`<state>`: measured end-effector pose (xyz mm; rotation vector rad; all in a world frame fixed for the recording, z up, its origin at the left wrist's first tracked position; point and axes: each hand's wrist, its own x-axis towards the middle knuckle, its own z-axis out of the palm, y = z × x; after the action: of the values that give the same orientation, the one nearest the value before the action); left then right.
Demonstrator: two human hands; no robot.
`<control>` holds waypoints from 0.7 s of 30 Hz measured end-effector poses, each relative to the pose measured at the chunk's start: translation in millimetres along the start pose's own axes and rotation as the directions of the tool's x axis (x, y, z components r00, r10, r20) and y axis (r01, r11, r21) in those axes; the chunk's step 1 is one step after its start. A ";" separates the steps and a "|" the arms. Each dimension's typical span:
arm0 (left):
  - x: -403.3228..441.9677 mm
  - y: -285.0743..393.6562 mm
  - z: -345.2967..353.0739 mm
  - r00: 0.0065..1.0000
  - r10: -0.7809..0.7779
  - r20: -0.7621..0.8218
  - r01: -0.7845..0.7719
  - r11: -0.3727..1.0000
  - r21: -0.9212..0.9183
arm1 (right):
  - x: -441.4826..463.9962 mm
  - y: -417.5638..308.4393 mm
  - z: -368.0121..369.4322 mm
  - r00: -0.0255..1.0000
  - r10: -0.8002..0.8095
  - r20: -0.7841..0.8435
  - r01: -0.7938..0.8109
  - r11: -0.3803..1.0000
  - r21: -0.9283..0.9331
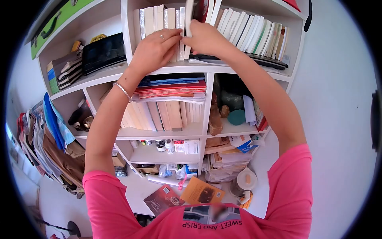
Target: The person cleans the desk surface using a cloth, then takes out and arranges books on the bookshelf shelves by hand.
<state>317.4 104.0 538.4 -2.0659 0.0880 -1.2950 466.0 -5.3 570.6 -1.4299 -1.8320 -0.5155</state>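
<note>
My left hand (pixel 156 49), with a ring on one finger and a bangle on the wrist, rests against a row of upright books (pixel 149 22) on the upper shelf. Its fingers stretch flat across the books toward the right and hold nothing. Right beside it, my right hand (pixel 207 39) grips a thin pale book (pixel 189 14) standing at the end of that row. Part of the book is hidden behind the fingers. Next to it, a red-and-dark cover (pixel 202 10) shows, and more books (pixel 254 34) lean to the right of my right hand.
A dark flat device (pixel 104 53) leans in the left compartment. Below are red folders (pixel 171 91), more books (pixel 159 115), a teal round object (pixel 236 117), bottles (pixel 160 145) and stacked papers (pixel 225 165). Two booklets (pixel 203 190) lie lower down. Clothes (pixel 51 139) hang at left.
</note>
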 end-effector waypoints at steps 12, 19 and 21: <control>66.1 -5.3 -14.9 0.984 -0.124 -0.125 0.112 0.989 -0.096 | 6.8 -3.9 -5.3 0.924 0.196 0.329 -0.232 0.970 0.073; 88.6 -46.6 -3.6 0.976 -0.115 0.183 0.123 0.992 -0.033 | 24.5 -5.3 -4.9 0.889 0.260 0.376 -0.183 0.956 -0.228; 91.0 -44.8 -2.8 0.930 -0.198 0.310 0.226 0.972 -0.056 | 25.5 -2.8 -1.8 0.882 0.297 0.365 -0.180 0.930 -0.320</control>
<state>347.7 100.6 635.2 -2.3814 -0.2252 -1.0958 461.3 9.1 591.3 -2.0569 -1.9080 -0.3739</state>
